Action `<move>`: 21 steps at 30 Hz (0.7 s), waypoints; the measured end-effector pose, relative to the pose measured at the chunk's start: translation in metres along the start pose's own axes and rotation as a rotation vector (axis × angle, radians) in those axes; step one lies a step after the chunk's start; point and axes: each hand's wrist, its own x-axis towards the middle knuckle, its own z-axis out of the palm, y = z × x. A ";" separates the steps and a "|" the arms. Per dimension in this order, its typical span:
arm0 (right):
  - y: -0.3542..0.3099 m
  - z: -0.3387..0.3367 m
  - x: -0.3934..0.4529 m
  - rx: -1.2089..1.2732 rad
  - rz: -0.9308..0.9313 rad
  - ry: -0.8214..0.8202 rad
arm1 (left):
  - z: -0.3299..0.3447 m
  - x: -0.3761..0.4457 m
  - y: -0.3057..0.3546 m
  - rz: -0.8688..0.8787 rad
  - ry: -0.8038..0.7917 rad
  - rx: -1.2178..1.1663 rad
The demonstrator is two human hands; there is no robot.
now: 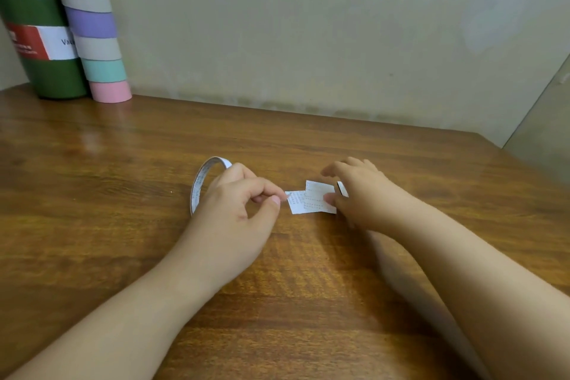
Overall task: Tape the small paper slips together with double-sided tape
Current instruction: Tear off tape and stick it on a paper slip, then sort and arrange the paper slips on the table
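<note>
Left hand (237, 203) pinching; right hand (357, 194) on slips (311, 200)

On the table (123, 163), two overlapping paper slips (311, 199) lie between the hands. The tape roll (200, 182) stands left of them; a bottle (40, 40) and tube (92, 25) stand far back left.

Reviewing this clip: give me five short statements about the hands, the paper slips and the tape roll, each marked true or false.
1. The left hand pinches something small at the left edge of the paper slips. True.
2. The tape roll stands at the right of the slips. False: it is at the left, behind the left hand.
3. The right hand touches the slips' right edge with its thumb. True.
4. The slips lie apart. False: they overlap.
5. The green bottle stands at the far right. False: far left.
</note>
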 end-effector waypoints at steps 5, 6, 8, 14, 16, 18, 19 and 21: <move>0.004 -0.013 0.023 -0.005 0.019 -0.229 | -0.001 0.001 -0.001 0.004 0.012 -0.021; 0.004 -0.014 0.025 0.009 0.019 -0.249 | -0.001 0.001 0.000 0.005 0.011 -0.024; 0.003 -0.016 0.027 -0.012 0.019 -0.264 | -0.001 0.001 0.000 0.005 0.003 -0.033; -0.002 -0.028 0.026 0.006 0.034 -0.358 | -0.002 0.001 0.000 -0.002 0.009 -0.059; -0.003 -0.028 0.027 0.028 0.029 -0.352 | -0.003 0.002 0.001 -0.006 0.015 -0.068; -0.004 -0.027 0.029 0.052 0.038 -0.349 | -0.003 0.002 0.001 -0.008 0.011 -0.065; -0.003 -0.026 0.030 0.064 0.048 -0.354 | -0.003 0.002 0.002 -0.009 0.007 -0.062; -0.002 -0.026 0.030 0.083 0.064 -0.364 | -0.002 0.001 0.002 -0.006 0.005 -0.061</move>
